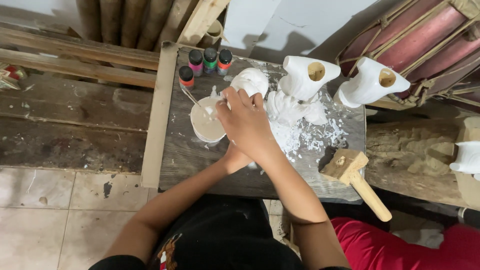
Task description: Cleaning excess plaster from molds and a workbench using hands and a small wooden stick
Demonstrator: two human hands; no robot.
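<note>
My right hand [245,120] reaches over the cup [206,120] of pale mix near the paint bottles [205,62], fingers curled, seemingly pinching a tool I can't see, while my left hand [235,159], mostly hidden beneath it, rests beside the cup, its grip unclear.

A craft workshop: white plaster casts [306,75] and crumbs on a rough wooden board [200,160], small paint bottles [210,60], a wooden mallet [356,177], stacked timber [75,60]

Black top with a small printed motif, forearms bare.
</note>
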